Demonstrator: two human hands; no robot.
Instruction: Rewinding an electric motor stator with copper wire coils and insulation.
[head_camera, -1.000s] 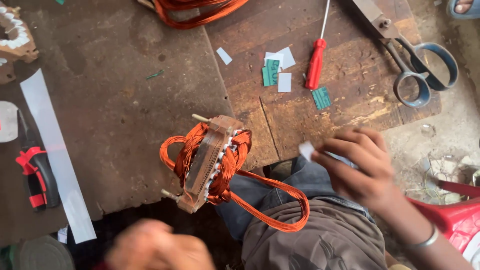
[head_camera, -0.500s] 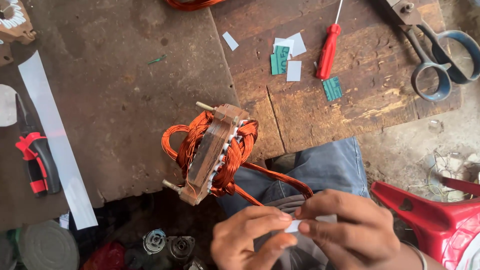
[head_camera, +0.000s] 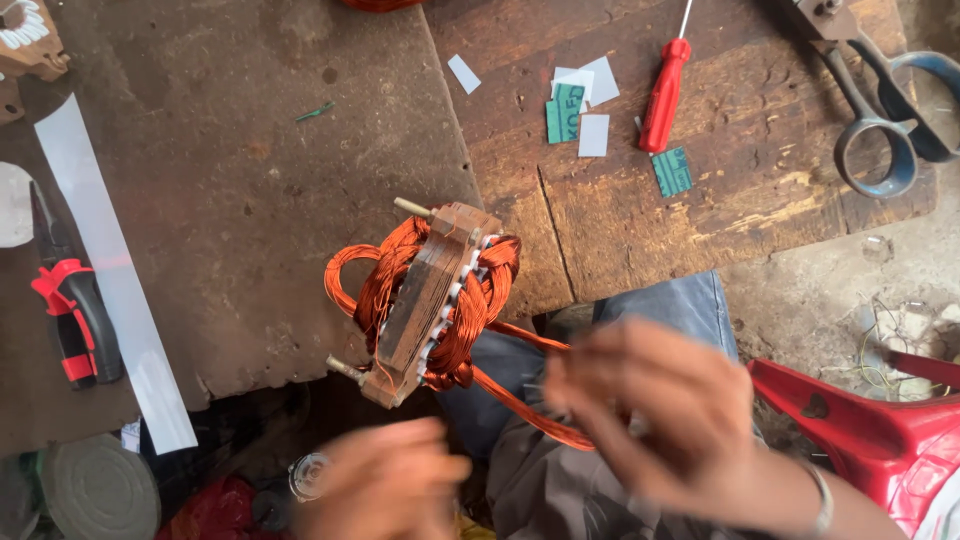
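Both hands have drifted apart since half a second ago, when they met fingertip to fingertip over a small white slip; the stator with copper windings (head_camera: 432, 300) sits in the same place at the tabletop's near edge.

Now the right hand (head_camera: 665, 425) hovers over the person's lap, blurred by motion, its fingers loosely curled and pointing left toward the copper wire loop (head_camera: 530, 400) that trails from the stator. Whether the fingers pinch anything cannot be told through the blur. A metal bangle (head_camera: 822, 500) circles the wrist, and the forearm leads off to the lower right corner.

Lower and to the left, the left hand (head_camera: 385, 485) is also smeared, fingers half curled and pointing right, below the stator and apart from it. What it holds, if anything, cannot be told.

On the dark tabletop (head_camera: 250, 200) lie a long white strip (head_camera: 110, 270) and red-handled pliers (head_camera: 75, 320) at the left. On the wooden board (head_camera: 700, 230) farther off rest a red screwdriver (head_camera: 664, 95), small white and green paper pieces (head_camera: 580, 105) and large scissors (head_camera: 880, 110). A red plastic stool (head_camera: 860, 425) stands at the right.
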